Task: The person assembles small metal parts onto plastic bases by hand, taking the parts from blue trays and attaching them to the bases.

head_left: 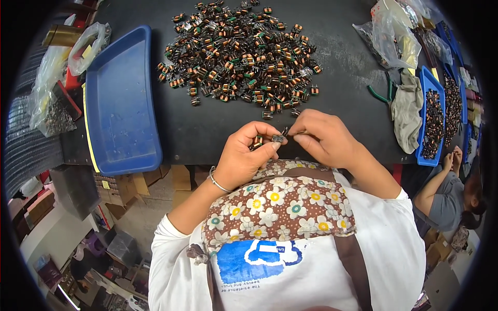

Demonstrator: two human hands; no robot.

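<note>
A small electronics assembly workshop was shown. A heap of small wound coil parts [241, 54] was piled at the far edge of a black workbench [342, 67], with blue trays [120, 98] and bagged stock [394, 33] kept at its corners. A co-worker [448, 194] was seated at the right edge.

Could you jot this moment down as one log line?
left hand: holds small coil | right hand: pinches its end | coil pile: behind | blue tray: left

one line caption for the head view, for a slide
Both hands pinch a small coil part below a heap of coils.

Tray [122, 103] left of component heap [241, 52].
</note>
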